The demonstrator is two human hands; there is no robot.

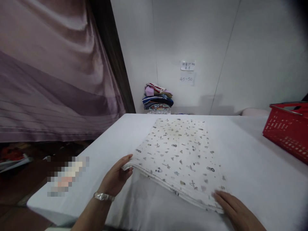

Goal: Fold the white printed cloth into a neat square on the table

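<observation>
A white cloth (178,154) printed with small grey and brown figures lies folded in layers on the white table. My left hand (120,173) pinches its near left corner between thumb and fingers, and that corner is lifted a little. At the near right corner my right hand (231,205) rests with its fingers over the cloth's edge; its thumb is hidden, so I cannot tell whether it grips the layers. A shiny bracelet (104,197) is on my left wrist.
The white table (250,154) carries a red plastic basket (286,128) at its right edge. Behind its far edge rises a stack of folded fabrics (158,99). Paper notes (187,72) hang on the wall. A pinkish curtain (57,73) hangs at left. A blurred patch (68,176) covers the table's left side.
</observation>
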